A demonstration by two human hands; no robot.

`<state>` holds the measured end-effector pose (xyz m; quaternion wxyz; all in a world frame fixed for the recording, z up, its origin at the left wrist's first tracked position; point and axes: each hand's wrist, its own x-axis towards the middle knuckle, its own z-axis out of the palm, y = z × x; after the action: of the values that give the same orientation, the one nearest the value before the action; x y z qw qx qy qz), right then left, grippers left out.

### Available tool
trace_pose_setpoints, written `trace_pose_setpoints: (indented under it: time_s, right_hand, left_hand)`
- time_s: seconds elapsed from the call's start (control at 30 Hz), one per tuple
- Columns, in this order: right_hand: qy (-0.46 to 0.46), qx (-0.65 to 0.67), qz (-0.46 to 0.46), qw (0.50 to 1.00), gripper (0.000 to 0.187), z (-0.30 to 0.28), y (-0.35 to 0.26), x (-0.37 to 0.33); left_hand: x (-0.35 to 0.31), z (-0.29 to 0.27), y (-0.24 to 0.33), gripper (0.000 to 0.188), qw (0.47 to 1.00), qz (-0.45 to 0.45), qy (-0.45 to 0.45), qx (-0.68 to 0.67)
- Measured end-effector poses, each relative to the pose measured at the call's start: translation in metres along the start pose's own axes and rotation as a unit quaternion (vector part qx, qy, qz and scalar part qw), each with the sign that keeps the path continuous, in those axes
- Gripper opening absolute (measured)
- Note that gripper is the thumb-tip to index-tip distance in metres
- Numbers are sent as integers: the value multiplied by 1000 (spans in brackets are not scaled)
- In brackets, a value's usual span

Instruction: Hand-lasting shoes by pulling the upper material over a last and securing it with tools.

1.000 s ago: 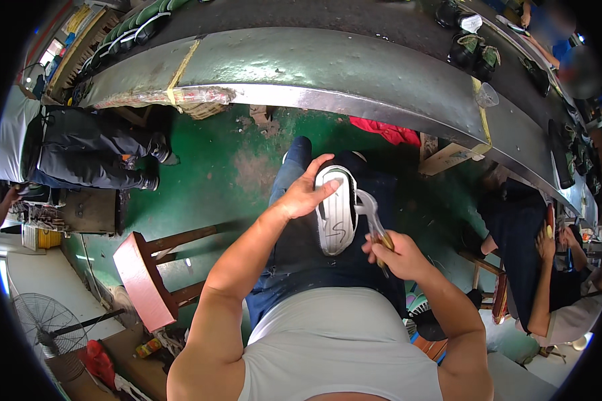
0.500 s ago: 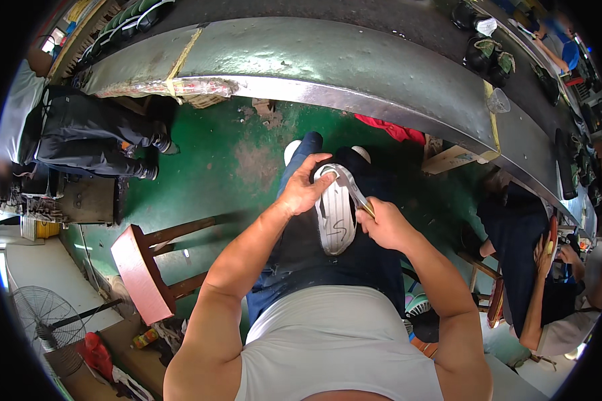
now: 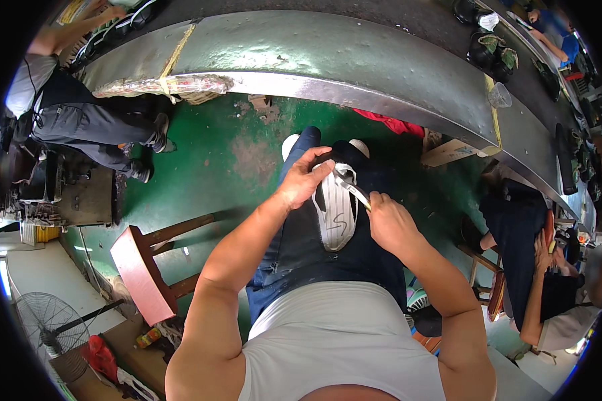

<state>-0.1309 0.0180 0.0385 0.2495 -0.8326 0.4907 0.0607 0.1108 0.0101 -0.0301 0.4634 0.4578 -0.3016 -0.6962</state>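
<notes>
A shoe (image 3: 334, 214) lies sole-up on my lap, its white sole facing me with a dark mark on it. My left hand (image 3: 306, 177) grips the toe end of the shoe, fingers curled over its edge. My right hand (image 3: 389, 224) is closed on a metal pincer tool (image 3: 352, 187), whose jaws reach the shoe's rim near my left fingers. My dark trousers lie beneath the shoe.
A long grey conveyor bench (image 3: 354, 67) curves across the top, with dark shoes (image 3: 488, 47) on it. A red wooden stool (image 3: 144, 267) stands at my left on the green floor. One person (image 3: 80, 120) sits at far left, another (image 3: 535, 267) at right. A fan (image 3: 43, 321) stands lower left.
My right hand moved up with the tool from beside the shoe to its toe rim. My left hand shifted its grip from the sole's side onto the toe end.
</notes>
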Motion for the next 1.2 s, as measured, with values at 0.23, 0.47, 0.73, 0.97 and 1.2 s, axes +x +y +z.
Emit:
trace_pose_setpoints:
  time_s: [0.23,0.47,0.73,0.97,1.2]
  right_hand:
    - [30,274,-181,944,33,-21,26,-32]
    - [201,423,-120,875,33,-9,-16,-11]
    - [189,424,-107,879,45,15,10,0]
    - [121,462,30,878,48,67,34,3]
    - [95,494,65,862,36,110,61,-5]
  left_hand:
    - [-43,25,21,47,970,165,7,176]
    - [-88,60,24,54,883,338,-63,320]
    - [-79,40,-58,82,951,146,28,269]
    - [-48,26,-44,53,913,134,98,373]
    - [-53,42,-33,43,960,-52,33,273]
